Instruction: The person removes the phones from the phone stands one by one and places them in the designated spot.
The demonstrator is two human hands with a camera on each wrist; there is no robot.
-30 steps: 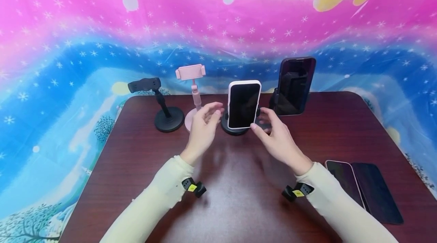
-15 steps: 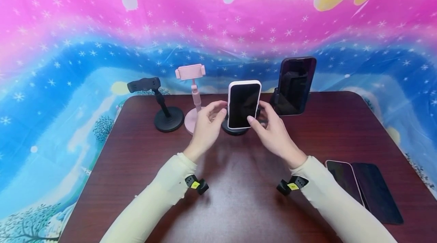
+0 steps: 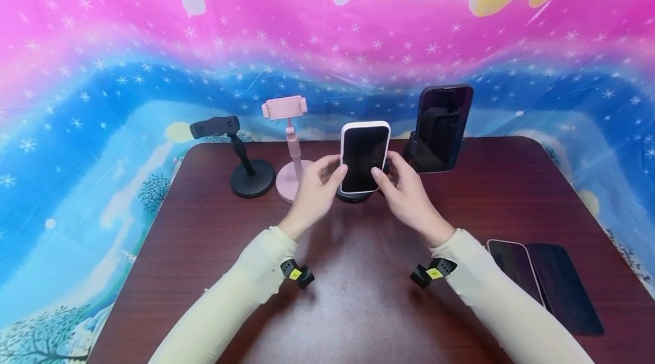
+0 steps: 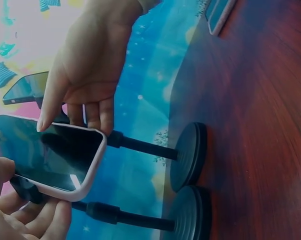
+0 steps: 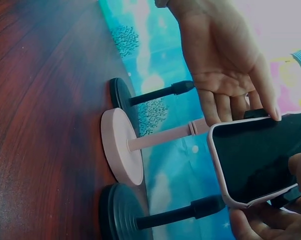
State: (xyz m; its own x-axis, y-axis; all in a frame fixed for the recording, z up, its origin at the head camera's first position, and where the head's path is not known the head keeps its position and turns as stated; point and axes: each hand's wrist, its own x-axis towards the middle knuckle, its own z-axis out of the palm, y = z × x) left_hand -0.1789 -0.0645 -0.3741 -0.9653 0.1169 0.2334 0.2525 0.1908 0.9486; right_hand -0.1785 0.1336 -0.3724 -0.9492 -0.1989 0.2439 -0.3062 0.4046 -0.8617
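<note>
Snowflake-printed cloth (image 3: 327,51) hung in pink and blue folds behind a dark red wooden counter (image 3: 358,307), along whose far side stood a row of phone stands. At the middle one, above its round black base (image 3: 353,197), a white-cased phone (image 3: 364,153) sat upright with its screen toward the person. Both hands held it by its lower half: the left hand (image 3: 313,192) pinched one long edge, thumb in front and fingers to the side and behind, and the right hand (image 3: 413,198) mirrored it at the other. Black clamp arms (image 5: 256,114) showed at the phone's edges, so the step looked like handling the phone at its clamp, though the direction could not be told. Done well, it would have asked for equal pressure from both thumbs, fingertips clear of the clamp, and a level pull or push so the base did not tip. The left wrist needed care beside the pink phone stand (image 3: 294,151); the large dark phone (image 3: 444,128) stood near the right hand.
</note>
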